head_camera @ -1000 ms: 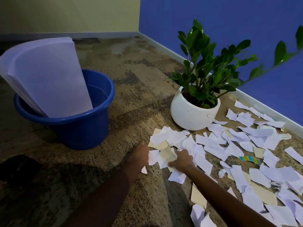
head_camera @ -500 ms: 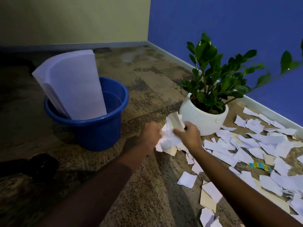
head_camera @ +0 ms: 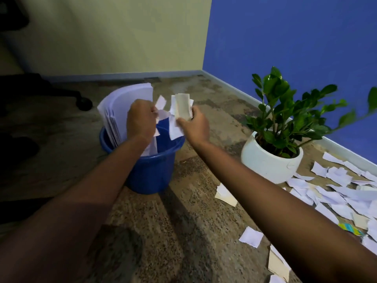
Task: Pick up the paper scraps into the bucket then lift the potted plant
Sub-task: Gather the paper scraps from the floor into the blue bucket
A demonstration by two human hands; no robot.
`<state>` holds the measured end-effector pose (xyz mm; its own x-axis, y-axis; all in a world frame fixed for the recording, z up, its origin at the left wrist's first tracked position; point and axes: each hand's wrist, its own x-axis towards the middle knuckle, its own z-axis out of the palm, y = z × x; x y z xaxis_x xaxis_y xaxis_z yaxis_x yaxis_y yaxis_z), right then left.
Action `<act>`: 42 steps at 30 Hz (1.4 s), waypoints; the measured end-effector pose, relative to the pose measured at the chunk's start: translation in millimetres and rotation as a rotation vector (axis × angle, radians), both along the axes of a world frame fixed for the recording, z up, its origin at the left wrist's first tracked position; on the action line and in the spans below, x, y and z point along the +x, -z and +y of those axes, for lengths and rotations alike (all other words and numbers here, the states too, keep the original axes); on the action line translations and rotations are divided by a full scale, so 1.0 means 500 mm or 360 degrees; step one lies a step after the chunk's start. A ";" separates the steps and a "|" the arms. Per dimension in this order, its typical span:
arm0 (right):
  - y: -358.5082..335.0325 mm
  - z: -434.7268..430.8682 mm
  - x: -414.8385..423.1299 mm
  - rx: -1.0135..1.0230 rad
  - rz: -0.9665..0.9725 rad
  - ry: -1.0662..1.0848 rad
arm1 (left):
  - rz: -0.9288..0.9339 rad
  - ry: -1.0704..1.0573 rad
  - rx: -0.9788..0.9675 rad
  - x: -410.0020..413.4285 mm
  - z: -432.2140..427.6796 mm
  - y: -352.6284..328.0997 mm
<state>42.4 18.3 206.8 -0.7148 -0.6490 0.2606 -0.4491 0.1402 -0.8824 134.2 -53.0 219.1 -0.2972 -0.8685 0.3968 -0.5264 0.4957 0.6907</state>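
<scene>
Handful of paper scraps point(head_camera: 181, 111) raised over the blue bucket point(head_camera: 151, 174), shared between both hands; left hand point(head_camera: 140, 119) curled round a few white pieces, right hand point(head_camera: 194, 125) pinching a thicker bundle of white and cream pieces between thumb and fingers; both held above the open part of the bucket mouth, apparently for a drop straight inside rather than onto the floor. Stack of large white sheets point(head_camera: 124, 107) standing on edge in the bucket, leaning at the left of the rim and filling that side; hence, probably, the position of the hands toward the right of the opening. Bucket on the speckled floor point(head_camera: 183, 231), left of the potted plant point(head_camera: 271, 162) and apart from it; round white pot near the skirting of the blue wall point(head_camera: 285, 37), untouched. Many loose scraps point(head_camera: 336, 195) spread on the floor to the right of the pot, some just beside its base; a few strays point(head_camera: 225, 194) nearer the bucket. Step in hand, by judgement: release of this handful; gathering far from finished, lifting of the plant not yet begun. Risk: light pieces fluttering past the rim or catching on the upright sheets.
</scene>
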 end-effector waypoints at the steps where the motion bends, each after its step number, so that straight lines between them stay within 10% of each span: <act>1: 0.003 -0.014 0.010 0.0065 -0.0029 -0.0028 | -0.0049 -0.0042 0.0024 0.013 -0.011 0.006; 9: 0.041 -0.010 0.016 0.0259 -0.0117 -0.0212 | -0.0555 -0.0132 0.0051 0.019 0.019 0.057; 19: 0.155 0.227 -0.116 0.0664 0.0042 0.0032 | -0.0743 0.0653 -0.0504 -0.102 0.191 0.155; 36: 0.374 0.642 -0.123 0.1466 -0.0279 0.0604 | -0.1721 0.1705 0.0874 -0.154 0.561 0.355; 42: 0.379 0.673 -0.141 0.1498 -0.0141 0.0611 | -0.1648 0.1561 0.0679 -0.158 0.584 0.377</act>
